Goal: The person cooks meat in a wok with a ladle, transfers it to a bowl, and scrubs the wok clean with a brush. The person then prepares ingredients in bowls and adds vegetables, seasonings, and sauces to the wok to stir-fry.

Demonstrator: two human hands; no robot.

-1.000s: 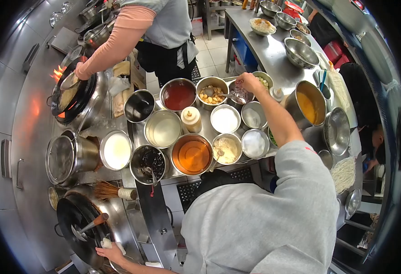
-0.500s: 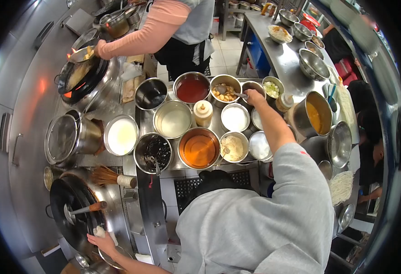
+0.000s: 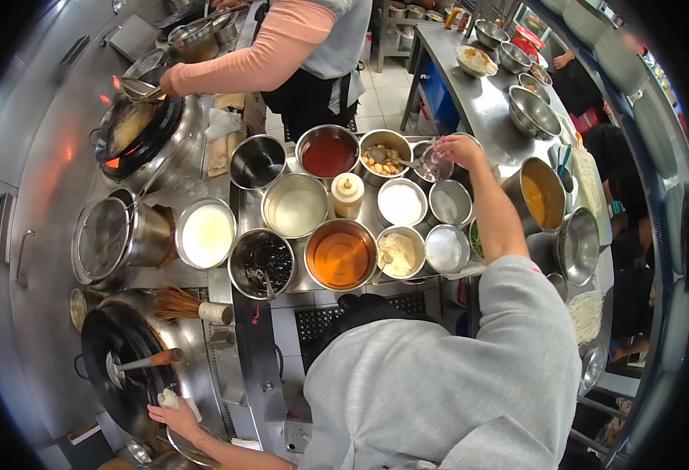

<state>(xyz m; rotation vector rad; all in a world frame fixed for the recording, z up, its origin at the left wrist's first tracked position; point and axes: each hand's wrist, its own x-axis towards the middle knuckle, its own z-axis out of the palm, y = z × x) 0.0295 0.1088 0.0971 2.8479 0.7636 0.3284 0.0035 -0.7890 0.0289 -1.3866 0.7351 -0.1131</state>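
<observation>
My left hand (image 3: 174, 417) grips a folded white cloth (image 3: 178, 400) at the near edge of a black wok (image 3: 109, 337). A ladle (image 3: 147, 360) with a wooden handle rests in that wok. On the far side of the counter, my right hand (image 3: 462, 150) is closed on a clump of pale purplish shreds (image 3: 436, 163), perhaps sliced onion. It is above a small metal pot, mostly hidden under the hand. Beside it stands a pot of yellowish chunks (image 3: 384, 157) with a spoon in it. A pot of white powder (image 3: 402, 201) sits nearer.
Pots of orange liquid (image 3: 340, 254), red sauce (image 3: 327, 151) and dark sauce (image 3: 261, 261) surround a squeeze bottle (image 3: 348, 194). A bamboo brush (image 3: 194, 305) lies by the wok. At the back left, a co-worker's sleeve (image 3: 258, 59) reaches over another wok (image 3: 137, 129) with flames.
My right hand has risen out of the small pot and shifted right, now with pale shreds in its fingers. My left hand stays at the wok edge. The co-worker's pan has tilted.
</observation>
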